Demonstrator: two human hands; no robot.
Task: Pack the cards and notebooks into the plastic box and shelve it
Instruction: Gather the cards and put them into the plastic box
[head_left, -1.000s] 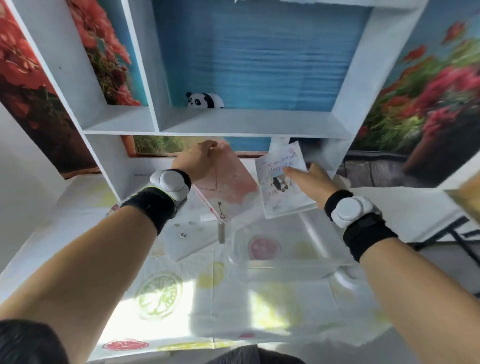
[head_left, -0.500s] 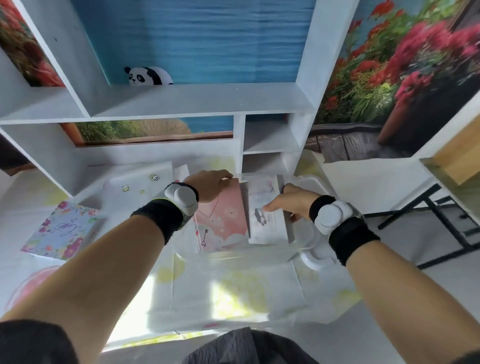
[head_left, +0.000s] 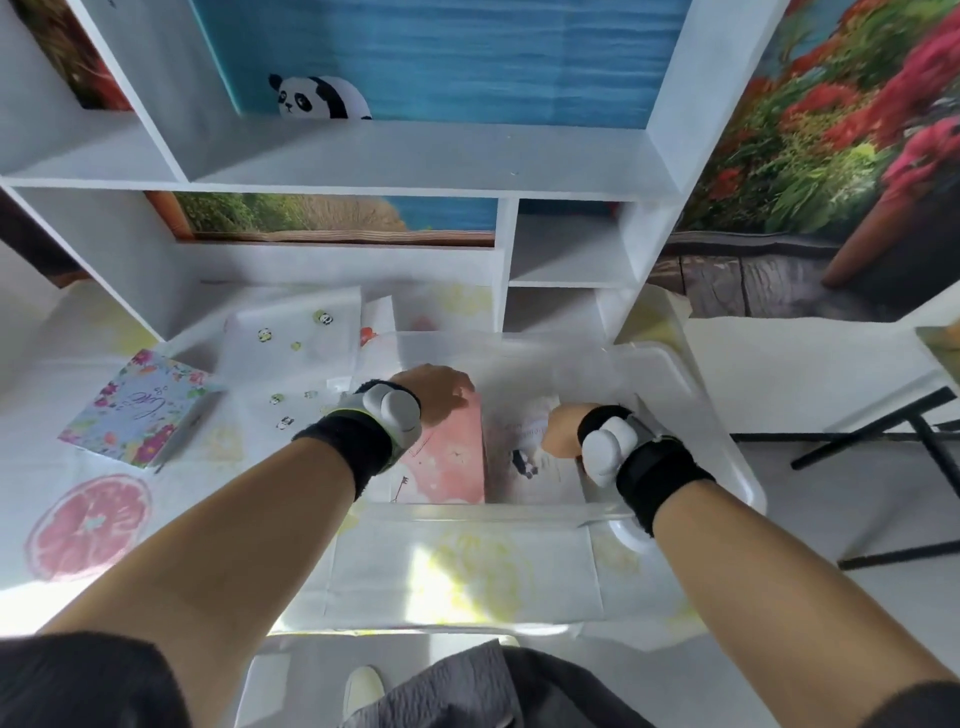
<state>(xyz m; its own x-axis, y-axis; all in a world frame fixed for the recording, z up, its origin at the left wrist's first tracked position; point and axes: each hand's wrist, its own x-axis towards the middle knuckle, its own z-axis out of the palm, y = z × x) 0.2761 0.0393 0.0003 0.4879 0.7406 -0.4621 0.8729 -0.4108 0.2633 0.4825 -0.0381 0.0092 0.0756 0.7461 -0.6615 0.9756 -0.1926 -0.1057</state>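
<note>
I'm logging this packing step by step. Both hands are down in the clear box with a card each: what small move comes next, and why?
Probably let go and lift both hands out. The pink card under the left hand and the white card under the right hand already lie side by side inside the plastic box, while the floral notebook waits on the table, outside it.

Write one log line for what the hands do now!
left hand: on pink notebook | right hand: on white card | both inside plastic box
</note>
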